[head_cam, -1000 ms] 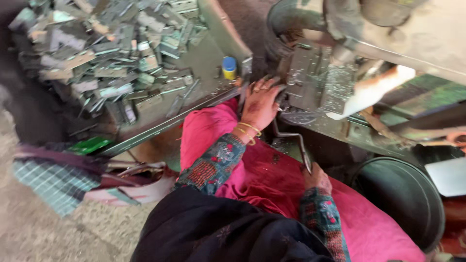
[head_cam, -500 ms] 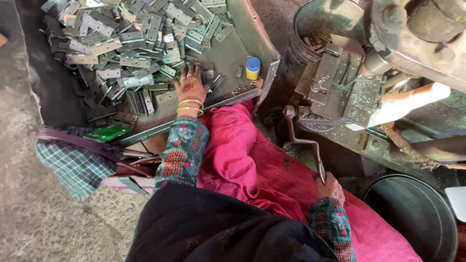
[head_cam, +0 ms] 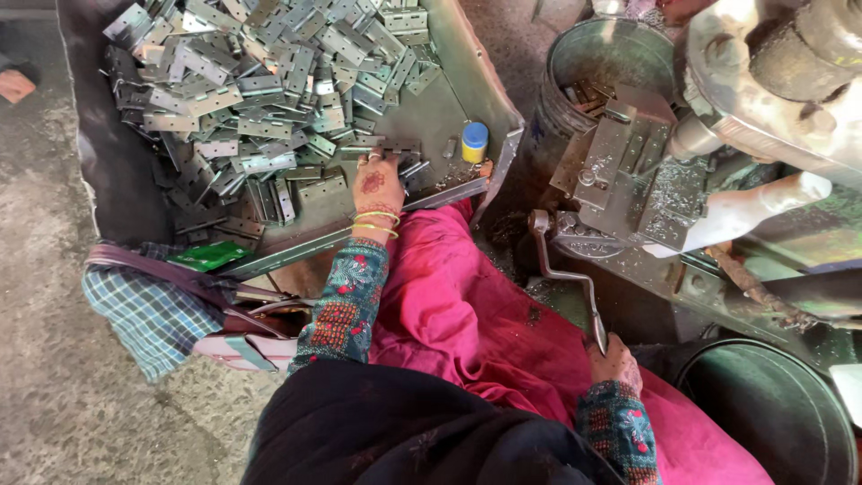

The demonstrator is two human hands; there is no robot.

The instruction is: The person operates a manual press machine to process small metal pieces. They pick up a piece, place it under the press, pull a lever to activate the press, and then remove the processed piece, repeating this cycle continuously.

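Hands at hinge tray and crank

Hinge plates (head_cam: 269,108), flat grey metal pieces, lie heaped in a shallow grey metal tray (head_cam: 449,99), their long axes pointing every way, many overlapping. The heap fills the far and left part of the tray; the near right corner shows bare floor, where a small blue-and-yellow capped bottle (head_cam: 474,142) stands upright just beside the rim.

Left hand (head_cam: 377,184) reaches into the tray, palm down, fingers spread forward and resting on loose plates at the heap's near edge. Its grip is open; whether any plate is pinched under the fingertips cannot be told. Gold bangles circle the wrist.

Right hand (head_cam: 615,364) is curled shut around the lower end of a bent steel crank handle (head_cam: 566,274), whose long axis runs from the hand up and leftward to the grey metal press machine (head_cam: 628,180).

Behind the machine stands a round grey metal bucket (head_cam: 611,45) with a few metal pieces inside. A dark round drum (head_cam: 772,422) sits near the right hand. A green packet (head_cam: 211,256) lies below the tray's near edge.
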